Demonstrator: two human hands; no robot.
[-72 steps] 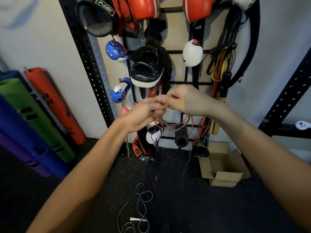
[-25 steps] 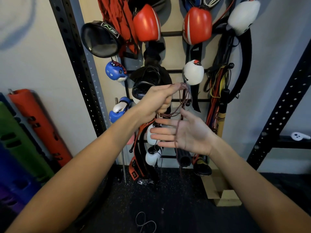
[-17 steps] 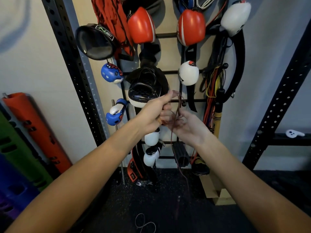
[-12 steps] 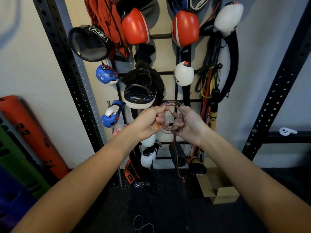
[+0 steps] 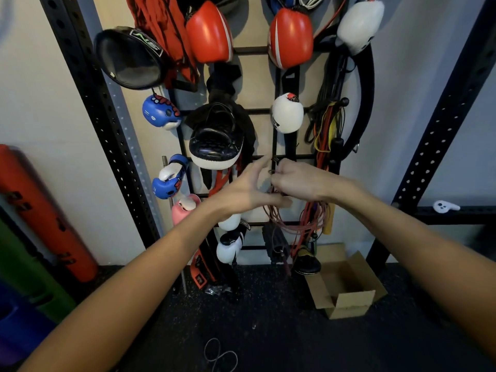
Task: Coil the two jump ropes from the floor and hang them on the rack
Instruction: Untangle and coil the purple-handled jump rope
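Observation:
A coiled dark red jump rope (image 5: 279, 221) hangs in loops from my right hand (image 5: 298, 181), which is closed on its top right at a hook on the black wall rack (image 5: 306, 157). One rope end dangles down toward the floor. My left hand (image 5: 249, 191) is just left of the coil, fingers spread, holding nothing. A second, pale grey jump rope (image 5: 220, 355) lies in loose loops on the dark floor at the bottom of the view.
The rack holds red, white and blue boxing gloves, a black focus pad (image 5: 214, 140) and coloured bands (image 5: 326, 130). Black perforated uprights stand at left (image 5: 107, 124) and right (image 5: 440, 124). An open cardboard box (image 5: 346, 285) sits on the floor; rolled mats (image 5: 45, 216) lean at left.
Both hands held the red coil half a second ago; now my left hand has let go and opened, while my right hand has carried the coil up to the rack's hook.

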